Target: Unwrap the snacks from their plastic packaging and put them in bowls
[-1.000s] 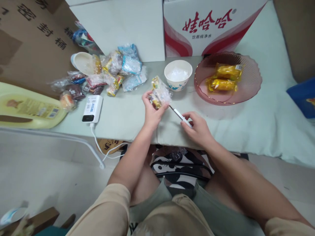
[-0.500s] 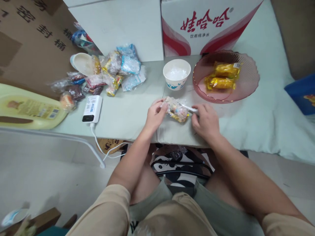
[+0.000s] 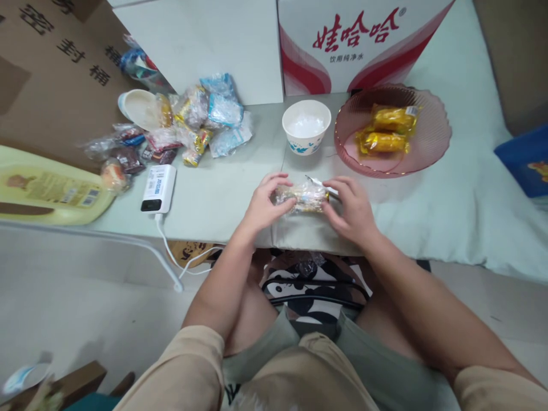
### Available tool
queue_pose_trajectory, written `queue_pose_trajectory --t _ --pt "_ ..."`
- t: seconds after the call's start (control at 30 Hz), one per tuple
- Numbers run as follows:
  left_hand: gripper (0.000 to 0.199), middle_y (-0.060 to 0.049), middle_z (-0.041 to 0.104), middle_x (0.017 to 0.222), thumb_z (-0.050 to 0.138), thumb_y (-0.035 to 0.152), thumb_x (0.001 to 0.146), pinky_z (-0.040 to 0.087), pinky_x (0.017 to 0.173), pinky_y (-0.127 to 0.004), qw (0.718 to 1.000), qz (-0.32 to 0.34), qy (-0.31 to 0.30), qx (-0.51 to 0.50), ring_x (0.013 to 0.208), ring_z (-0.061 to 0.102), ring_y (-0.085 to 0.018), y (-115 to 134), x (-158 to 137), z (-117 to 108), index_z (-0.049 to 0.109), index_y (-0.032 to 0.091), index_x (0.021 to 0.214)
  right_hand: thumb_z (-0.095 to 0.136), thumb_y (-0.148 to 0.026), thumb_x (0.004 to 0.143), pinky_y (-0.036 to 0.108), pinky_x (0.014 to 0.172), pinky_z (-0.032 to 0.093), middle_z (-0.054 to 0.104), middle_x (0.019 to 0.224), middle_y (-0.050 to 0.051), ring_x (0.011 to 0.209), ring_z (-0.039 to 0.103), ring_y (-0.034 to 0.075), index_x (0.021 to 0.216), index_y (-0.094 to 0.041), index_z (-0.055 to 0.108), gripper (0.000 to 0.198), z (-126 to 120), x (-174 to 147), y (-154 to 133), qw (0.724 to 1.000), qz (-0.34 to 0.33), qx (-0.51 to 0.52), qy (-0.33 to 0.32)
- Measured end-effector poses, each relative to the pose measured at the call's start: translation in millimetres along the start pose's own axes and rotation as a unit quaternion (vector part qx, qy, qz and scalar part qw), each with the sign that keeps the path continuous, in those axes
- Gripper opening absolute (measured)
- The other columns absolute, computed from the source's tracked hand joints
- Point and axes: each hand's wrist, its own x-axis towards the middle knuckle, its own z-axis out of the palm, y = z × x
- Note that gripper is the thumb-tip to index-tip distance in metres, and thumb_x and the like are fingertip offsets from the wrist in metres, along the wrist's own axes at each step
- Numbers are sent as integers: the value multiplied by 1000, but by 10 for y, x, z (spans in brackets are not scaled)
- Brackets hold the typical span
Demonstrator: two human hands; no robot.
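Observation:
A clear-wrapped snack packet [image 3: 303,197] with patches of yellow and pale pink lies between my two hands, just over the table's front edge. My left hand [image 3: 266,203] is closed around its left end, thumb in front and fingers behind. At the other end, my right hand [image 3: 349,206] holds a slim silvery tool [image 3: 314,181], its tip pointing left over the packet. The palm and fingers cover the rest of the tool, so I cannot tell its exact kind. My right fingertips touch the packet's right end.
A paper bowl [image 3: 306,128] with clear plastic inside stands behind my hands. The pink glass bowl [image 3: 432,134] at right holds two yellow-wrapped snacks [image 3: 387,132]. Leftward lie several wrapped snacks [image 3: 197,123], a cabled power bank [image 3: 159,188] and a yellow bottle [image 3: 51,191]. Boxes [image 3: 355,68] line the back.
The packet has turned to lie more level. My right hand has moved left to its right end, bringing the tool along. My left fingers have spread further around the packet.

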Motion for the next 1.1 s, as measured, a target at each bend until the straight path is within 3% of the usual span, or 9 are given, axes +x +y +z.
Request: queue_pose_trajectory --t 0.1,0.23,0.4,0.5,0.63,0.73,0.83,0.97,1.1 --pt "29 -10 66 114 65 49 85 47 99 -37 999 -6 34 1 111 62 -22 3 -23 14 66 20 85 61 -33 86 48 99 45 66 121 12 114 61 30 105 -24 66 22 24 -4 -32 999 -28 10 -41" --pt "30 -5 70 91 64 49 88 51 77 -28 987 -56 108 -104 83 64 -16 -56 -1 26 63 20 87 56 -28 88 44 94 49 71 111 9 106 65 26 85 -24 60 7 36 16 -29 996 12 91 20" --pt "29 0 63 70 74 44 79 47 60 -22 956 -125 167 -209 67 61 -13 -128 77 -52 58 20 79 56 -24 84 35 81 54 66 90 2 86 65 18 85 -25 50 7 61 5 126 947 152 263 102" --pt "23 1 59 67 73 36 78 47 58 -21 934 -162 198 -249 63 60 -12 -155 125 -133 56 20 77 52 -16 75 34 75 54 58 86 -1 78 62 17 97 -27 48 26 46 -19 193 939 179 252 148" --pt "16 -3 66 88 63 35 83 52 67 -24 943 -156 209 -208 82 68 -16 -169 131 -225 61 22 91 52 -17 70 45 90 52 55 116 10 112 58 27 113 -27 52 44 -103 -57 97 979 89 86 160" --pt "30 -8 65 117 67 41 80 54 87 -33 989 -63 118 -65 112 64 -23 -165 84 -261 67 22 103 58 -27 74 54 102 44 50 136 15 129 48 35 126 -26 50 52 -197 -60 8 993 16 -29 113" --pt "29 -10 62 127 75 39 72 47 105 -42 995 16 38 92 123 58 -26 -125 16 -264 72 20 95 61 -33 80 58 104 39 62 124 14 121 54 36 133 -23 49 56 -203 -40 -4 994 -2 -94 61" --pt "10 -8 69 114 67 29 79 48 106 -43 983 83 82 143 115 63 -23 67 -134 -282 70 20 76 59 -20 86 50 101 40 70 90 4 107 62 29 100 -28 66 17 -222 -38 -23 989 -49 -121 67" --pt "11 -4 73 80 62 24 83 57 67 -27 994 70 44 65 69 68 -14 324 -375 -381 66 18 75 56 -9 86 36 86 46 72 86 1 93 67 21 90 -27 65 20 -341 -106 -155 978 -166 -101 80"
